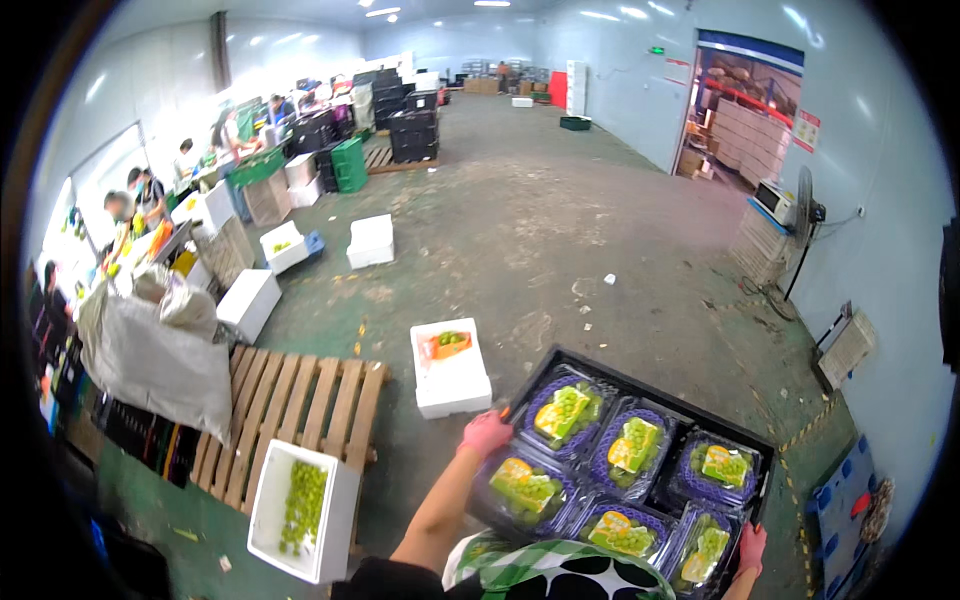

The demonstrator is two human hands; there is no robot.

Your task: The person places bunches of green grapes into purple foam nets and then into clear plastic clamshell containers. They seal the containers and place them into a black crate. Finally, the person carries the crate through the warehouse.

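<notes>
Both hands, in pink gloves, carry a black crate (679, 416) in front of my body. My left hand (486, 433) grips its left side, near a plastic box of grapes (525, 484). At the opposite side, my right hand (752, 546) holds the edge beside another grape box (703, 546). Several clear boxes of green grapes lie in the crate, each with purple foam netting and a yellow-green label. One grape box (721, 466) sits at the right with a gap around it. The crate's near edge is partly hidden by my green checked apron (540, 562).
A white foam box of grapes (304, 510) stands by a wooden pallet (315, 397). Another foam box (450, 367) with fruit is on the floor ahead. People work at tables along the left. A fan (806, 202) and a blue panel (844, 510) are along the right wall.
</notes>
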